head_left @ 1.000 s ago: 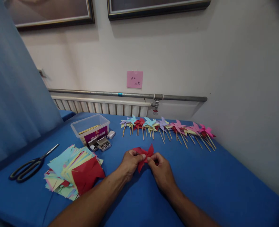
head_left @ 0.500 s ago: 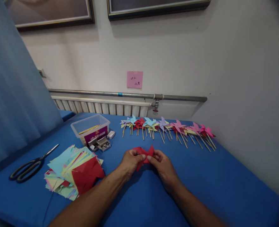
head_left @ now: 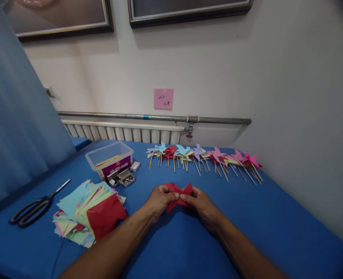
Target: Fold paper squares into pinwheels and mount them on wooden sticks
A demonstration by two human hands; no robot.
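Note:
Between both hands, just above the blue table, is a red paper pinwheel (head_left: pixel 173 188) with its corners folded inward. My left hand (head_left: pixel 160 200) pinches its left side, thumb near the centre. From the right, my right hand (head_left: pixel 200 204) grips the paper, its thumb almost meeting the other. The fingers behind the paper are partly hidden. Left of my left forearm lies a pile of coloured paper squares (head_left: pixel 76 199), with a red cut sheet (head_left: pixel 105 214) on top.
Black-handled scissors (head_left: pixel 39 205) lie at the left. Behind the pile stand a clear plastic box (head_left: pixel 94 155) holding sticks, two small open boxes of metal pins (head_left: pixel 127 179) and a small white box (head_left: pixel 135 166). Finished pinwheels (head_left: pixel 198 151) on sticks line the back edge, before a radiator (head_left: pixel 127 134).
Both thumbs have shifted slightly on the red paper, and the right hand's fingers sit further behind it. The whole view has moved a little.

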